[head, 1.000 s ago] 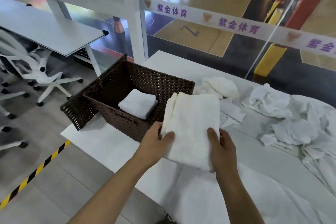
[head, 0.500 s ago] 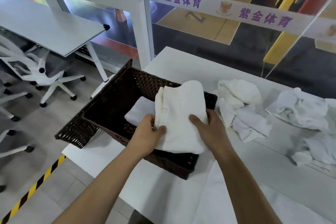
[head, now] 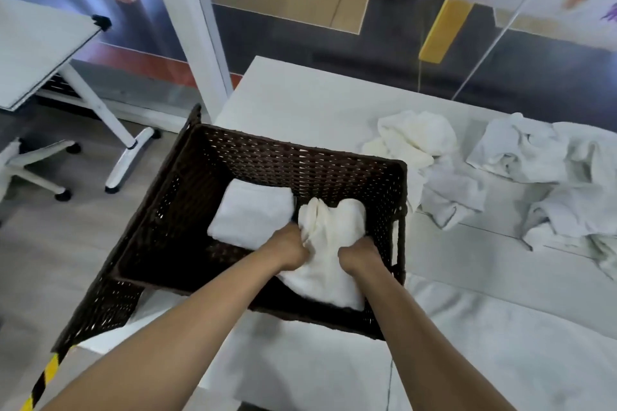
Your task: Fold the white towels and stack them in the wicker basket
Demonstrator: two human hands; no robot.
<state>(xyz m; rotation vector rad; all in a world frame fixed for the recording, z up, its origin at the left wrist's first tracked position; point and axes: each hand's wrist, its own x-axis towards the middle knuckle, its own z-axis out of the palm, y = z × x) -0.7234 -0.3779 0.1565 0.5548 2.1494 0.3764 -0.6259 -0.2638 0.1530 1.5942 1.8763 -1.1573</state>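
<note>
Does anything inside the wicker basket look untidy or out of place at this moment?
Yes. The cream towel that the left hand and right hand grip is bunched up, not flat. It is beside the folded white towel in the wicker basket, not on top of it.

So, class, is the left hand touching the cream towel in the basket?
Touching. Head view: the left hand grips the cream towel, cloth bunched against its knuckles.
</note>
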